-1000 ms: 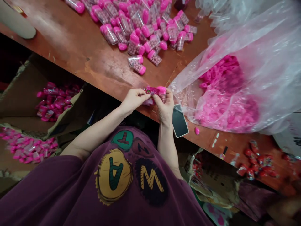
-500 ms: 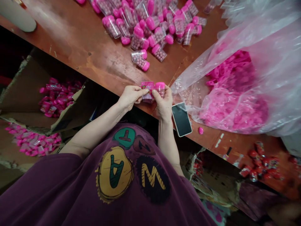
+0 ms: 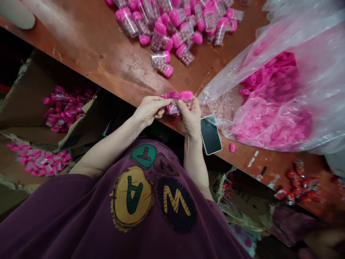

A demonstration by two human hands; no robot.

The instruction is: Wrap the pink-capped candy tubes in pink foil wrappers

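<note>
My left hand (image 3: 150,109) and my right hand (image 3: 191,117) meet at the near edge of the brown table (image 3: 107,64), both closed on one small clear candy tube with a pink cap (image 3: 185,96). A pink printed label (image 3: 169,96) lies on the tube under my left fingertips. Beyond my hands a pile of the same pink-capped tubes (image 3: 178,21) is spread over the table. One tube (image 3: 161,64) lies apart, nearest to my hands.
A big clear plastic bag of pink caps (image 3: 272,100) fills the right side. A phone (image 3: 211,135) lies face up beside my right hand, a loose pink cap (image 3: 232,147) near it. Cardboard boxes of labelled tubes (image 3: 64,108) stand lower left. Red wrapped sweets (image 3: 299,183) lie at right.
Both hands stay together on the tube; the label has been turned and pressed round it. The view has shifted slightly, so hands appear a little higher.
</note>
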